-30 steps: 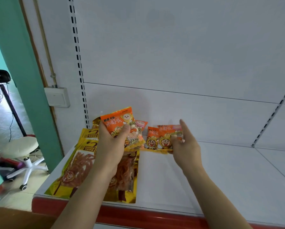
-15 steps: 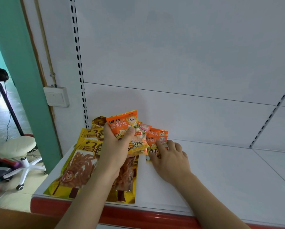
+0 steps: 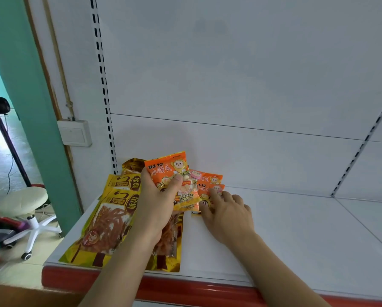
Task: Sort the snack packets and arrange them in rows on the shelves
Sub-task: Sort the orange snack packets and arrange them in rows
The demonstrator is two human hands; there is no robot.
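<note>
While the left hand (image 3: pixel 161 204) is holding a small stack of orange snack packets (image 3: pixel 174 180) above the shelf (image 3: pixel 296 229), its grip is closing around them with the thumb pressing across the front, and the right hand (image 3: pixel 227 209) is pressing flat, fingers spread, on two more orange packets (image 3: pixel 207 185) that are lying on the shelf near the back wall; that hand is gripping nothing, only pinning them down. Large yellow packets (image 3: pixel 117 209) are lying overlapped just to the left, running to the shelf's red front edge (image 3: pixel 185 286), and the left forearm is passing right over them. Slippage looks like the main risk: the film is probably slick, so the flat packets could be skating under the palm and going crooked instead of lining up. In the left hand the packets are fanning slightly, so a loosening thumb could be letting the lower one drop onto the yellow pile, mixing the sorts. A low sweep of the left forearm could also be nudging the front yellow packet, which is sitting close to the edge, off the shelf.
</note>
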